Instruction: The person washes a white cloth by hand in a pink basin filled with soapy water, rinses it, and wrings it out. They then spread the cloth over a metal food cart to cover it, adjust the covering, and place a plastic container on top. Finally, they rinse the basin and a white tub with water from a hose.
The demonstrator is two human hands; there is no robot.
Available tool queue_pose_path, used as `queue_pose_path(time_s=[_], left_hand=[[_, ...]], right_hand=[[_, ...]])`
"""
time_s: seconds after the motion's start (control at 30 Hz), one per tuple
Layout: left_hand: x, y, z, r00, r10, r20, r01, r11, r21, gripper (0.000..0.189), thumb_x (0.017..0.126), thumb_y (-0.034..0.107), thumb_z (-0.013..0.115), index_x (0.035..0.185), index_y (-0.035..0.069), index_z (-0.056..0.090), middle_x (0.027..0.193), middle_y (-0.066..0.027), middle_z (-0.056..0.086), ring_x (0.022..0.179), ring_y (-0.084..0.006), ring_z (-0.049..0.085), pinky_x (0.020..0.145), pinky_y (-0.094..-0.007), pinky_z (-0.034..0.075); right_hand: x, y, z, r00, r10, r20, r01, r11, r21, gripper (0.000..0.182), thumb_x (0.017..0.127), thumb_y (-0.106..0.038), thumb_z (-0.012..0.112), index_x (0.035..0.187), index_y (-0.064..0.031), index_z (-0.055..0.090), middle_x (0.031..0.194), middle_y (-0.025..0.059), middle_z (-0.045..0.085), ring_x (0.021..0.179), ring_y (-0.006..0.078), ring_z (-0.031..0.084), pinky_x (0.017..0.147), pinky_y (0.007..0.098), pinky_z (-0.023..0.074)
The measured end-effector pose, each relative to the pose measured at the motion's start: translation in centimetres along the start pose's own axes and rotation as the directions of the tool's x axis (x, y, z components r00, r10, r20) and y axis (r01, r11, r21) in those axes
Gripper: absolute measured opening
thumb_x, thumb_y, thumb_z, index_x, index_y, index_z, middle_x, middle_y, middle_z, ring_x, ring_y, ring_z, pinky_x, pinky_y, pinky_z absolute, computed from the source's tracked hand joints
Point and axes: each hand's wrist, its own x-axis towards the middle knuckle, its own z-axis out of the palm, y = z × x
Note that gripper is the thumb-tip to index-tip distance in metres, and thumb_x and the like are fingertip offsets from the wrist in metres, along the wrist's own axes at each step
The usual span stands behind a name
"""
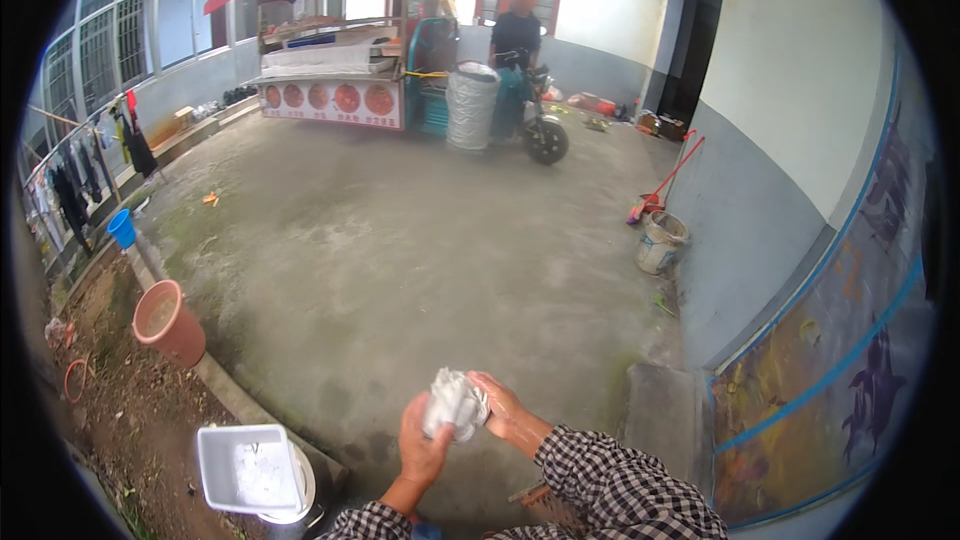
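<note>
A bunched, wet-looking white cloth [455,403] is held between my two hands, above the concrete ground. On its left side my left hand [424,435] grips it, thumb across the front. My right hand [502,406] closes on the right side of the bundle, and the skin there looks wet. To the lower left, a light grey rectangular basin [212,471] with some liquid or suds inside rests on a round white bucket [306,469]. Part of a brown slatted object [551,506] shows below my right forearm.
A pink bucket [184,334] and a blue bucket [121,228] stand along the left kerb [247,409]. Across the yard, a person [515,34] is beside a three-wheeled food cart [330,101]. A worn bin [661,244] and a red-handled broom [667,180] are by the right wall.
</note>
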Motion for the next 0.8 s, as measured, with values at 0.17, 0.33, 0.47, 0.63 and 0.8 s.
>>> queue_pose_path(time_s=[0.17,0.33,0.47,0.63,0.8], left_hand=[[11.4,-4.1,0.4,0.877,-0.461,0.137,0.402,0.547,-0.735,0.036,0.084,0.01,0.052,0.117,-0.003,0.044,0.105,-0.0107,0.055,0.094,-0.019,0.054,0.081,-0.0296,0.045],[21.8,-7.6,0.3,0.803,-0.533,0.266,0.513,0.393,-0.763,0.034,0.087,0.011,0.047,0.118,-0.003,0.043,0.106,-0.0116,0.054,0.094,-0.0183,0.054,0.08,-0.0299,0.045],[34.7,-9.4,1.1,0.822,-0.493,0.283,0.509,0.417,-0.753,0.034,0.088,0.013,0.045,0.118,-0.003,0.043,0.109,-0.0126,0.053,0.096,-0.0195,0.053,0.082,-0.0323,0.045],[43.4,-13.1,2.1,0.813,-0.48,0.331,0.53,0.373,-0.762,0.035,0.088,0.012,0.044,0.119,-0.003,0.042,0.11,-0.0132,0.053,0.099,-0.0219,0.053,0.085,-0.0332,0.044],[49.6,-15.9,4.3,0.768,-0.525,0.365,0.583,0.341,-0.737,0.034,0.087,0.011,0.044,0.118,-0.004,0.043,0.111,-0.0143,0.053,0.1,-0.0223,0.054,0.085,-0.034,0.045]], right_hand=[[5.7,-6.0,2.7,0.99,-0.063,0.127,0.082,0.986,-0.148,0.035,0.088,-0.018,0.052,0.119,-0.0034,0.045,0.112,0.0066,0.054,0.102,0.016,0.052,0.089,0.0327,0.043],[16.8,-25.9,3.2,0.894,-0.424,0.147,0.333,0.406,-0.851,0.053,0.087,-0.025,0.052,0.131,-0.0081,0.029,0.11,0.0107,0.056,0.096,0.0196,0.055,0.082,0.0335,0.0439],[13.7,-51.0,9.3,0.285,-0.937,0.2,0.777,0.104,-0.621,0.063,0.086,-0.031,0.051,0.137,-0.0129,0.017,0.104,0.0135,0.059,0.086,0.0238,0.059,0.073,0.0359,0.0463],[16.0,-55.1,6.3,0.368,-0.923,0.114,-0.452,-0.285,-0.846,0.063,0.072,-0.026,0.069,0.127,-0.0088,0.043,0.099,0.0106,0.059,0.086,0.0192,0.058,0.076,0.0356,0.0451],[28.0,-50.8,-3.9,0.625,-0.682,-0.379,-0.217,0.315,-0.924,0.071,0.061,-0.018,0.076,0.124,-0.0015,0.046,0.108,0.014,0.059,0.09,0.0211,0.059,0.084,0.0345,0.0453]])
